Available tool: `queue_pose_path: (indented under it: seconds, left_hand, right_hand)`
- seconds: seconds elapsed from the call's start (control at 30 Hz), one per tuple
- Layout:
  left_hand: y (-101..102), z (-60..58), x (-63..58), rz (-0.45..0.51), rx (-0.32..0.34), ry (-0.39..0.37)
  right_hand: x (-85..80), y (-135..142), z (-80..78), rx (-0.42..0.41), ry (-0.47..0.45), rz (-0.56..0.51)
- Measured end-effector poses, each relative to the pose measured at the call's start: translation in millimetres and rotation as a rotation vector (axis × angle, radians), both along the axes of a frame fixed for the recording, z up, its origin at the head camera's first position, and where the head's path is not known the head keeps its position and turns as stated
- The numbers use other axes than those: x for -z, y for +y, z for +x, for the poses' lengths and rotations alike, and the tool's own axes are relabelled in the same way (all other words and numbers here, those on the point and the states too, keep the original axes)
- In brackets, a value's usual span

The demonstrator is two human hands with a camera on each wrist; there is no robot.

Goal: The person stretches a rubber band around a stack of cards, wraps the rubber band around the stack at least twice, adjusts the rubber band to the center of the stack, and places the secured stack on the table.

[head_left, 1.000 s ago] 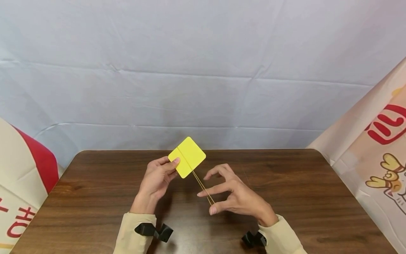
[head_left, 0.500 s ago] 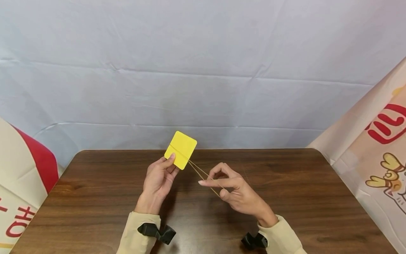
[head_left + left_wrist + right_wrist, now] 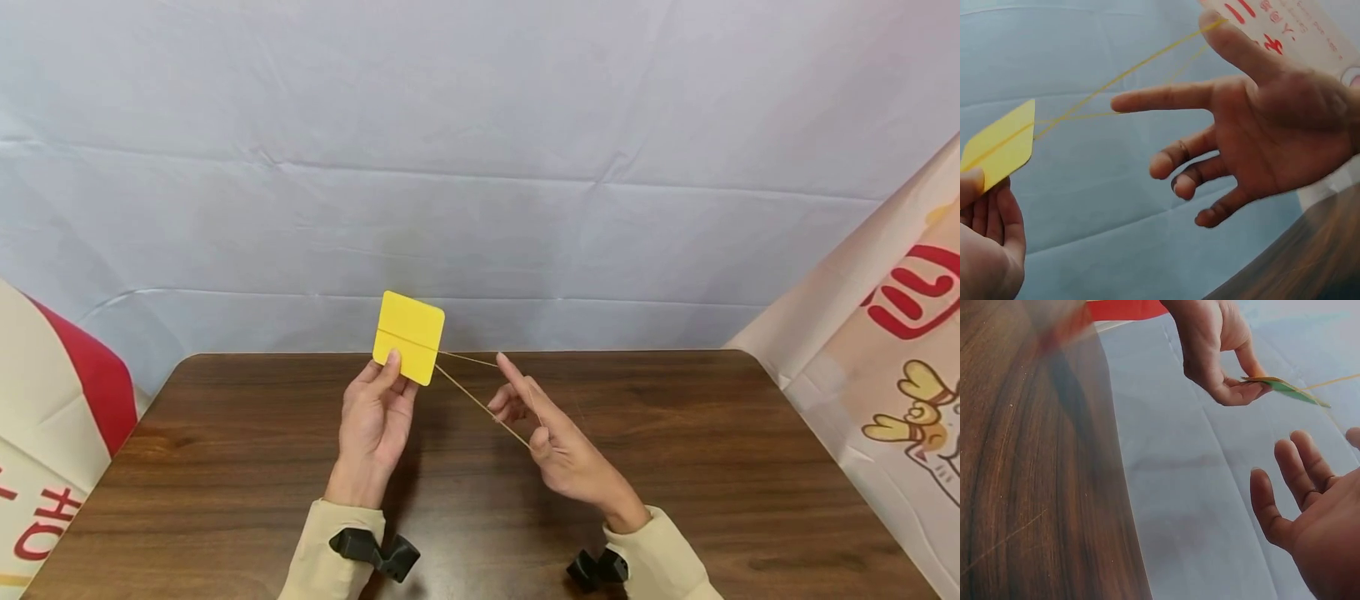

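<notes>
My left hand (image 3: pixel 375 421) pinches a square yellow card (image 3: pixel 420 321) by its lower edge, thumb on the front and fingers behind. Green shows on the card's underside (image 3: pixel 1294 392) in the right wrist view. A thin yellow rubber band (image 3: pixel 468 393) runs across the card's face and stretches off its right side. My right hand (image 3: pixel 566 454) holds the band's loop spread between the tips of its thumb and straight index finger, as the left wrist view shows. The other fingers of that right hand (image 3: pixel 1272 119) are loosely bent, away from the band.
Both hands are above a dark brown wooden table (image 3: pixel 240 467). Behind it hangs a pale grey cloth (image 3: pixel 480 167). Printed cloths hang at the left (image 3: pixel 45 433) and right (image 3: pixel 900 333). Black straps with small cameras sit on both wrists.
The card has moved left and up and turned more upright, still in the left hand. The right index finger has straightened away from the thumb, spreading the rubber band into a wide loop.
</notes>
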State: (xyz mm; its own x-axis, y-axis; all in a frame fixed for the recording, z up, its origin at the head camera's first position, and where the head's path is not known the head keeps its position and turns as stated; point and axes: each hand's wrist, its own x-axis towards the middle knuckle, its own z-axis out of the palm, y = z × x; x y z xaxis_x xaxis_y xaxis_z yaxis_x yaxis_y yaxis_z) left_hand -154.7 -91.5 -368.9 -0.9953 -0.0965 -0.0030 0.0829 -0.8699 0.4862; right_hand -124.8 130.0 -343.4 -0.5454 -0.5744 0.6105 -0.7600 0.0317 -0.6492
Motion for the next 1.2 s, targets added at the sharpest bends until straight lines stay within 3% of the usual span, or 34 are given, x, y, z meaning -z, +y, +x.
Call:
queue_pose_path:
  seconds: [0.37,0.77,1.2]
  left_hand:
    - [5.9,8.8,-7.8,-0.184,-0.075,0.287]
    - [5.9,11.5,-12.0,-0.287,-0.086,0.422]
    - [6.5,10.9,-12.2,-0.555,-0.148,0.534]
  right_hand:
    - [25.2,10.6,-14.5,-0.024,-0.055,0.015]
    - [25.7,13.7,-16.0,-0.075,-0.09,0.026]
    - [29.1,19.1,-17.6,-0.011,-0.088,0.044]
